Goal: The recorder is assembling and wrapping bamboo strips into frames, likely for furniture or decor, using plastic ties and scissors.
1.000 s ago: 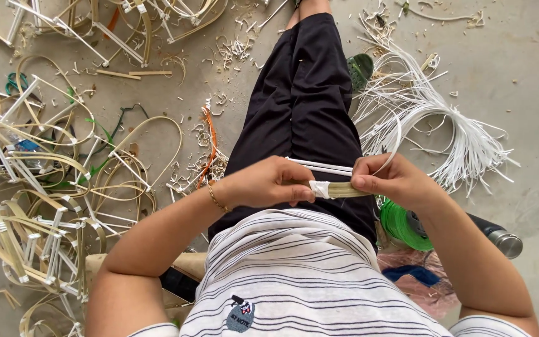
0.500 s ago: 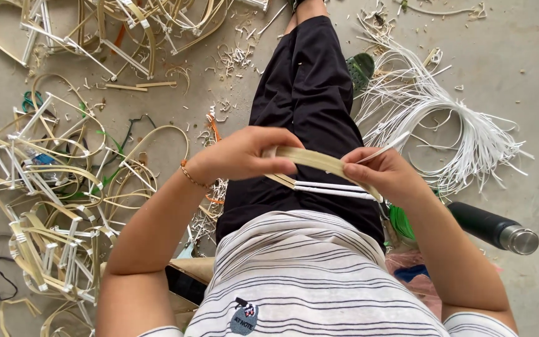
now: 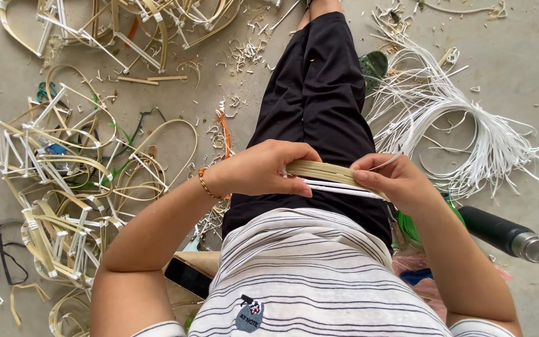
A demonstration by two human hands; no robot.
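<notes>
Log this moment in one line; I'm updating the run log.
left hand: grips bamboo strip | right hand: grips strip, white strands

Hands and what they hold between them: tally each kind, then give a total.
Hands: 2, left hand and right hand
Tan flat strip: 1
Thin white strips: 2, as far as visible
Total: 5

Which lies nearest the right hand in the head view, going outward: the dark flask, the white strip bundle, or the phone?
From the right hand:
1. White strip bundle, on the floor beyond the hand.
2. Dark flask, right, by the elbow.
3. Phone, far across, under the left arm.
</notes>
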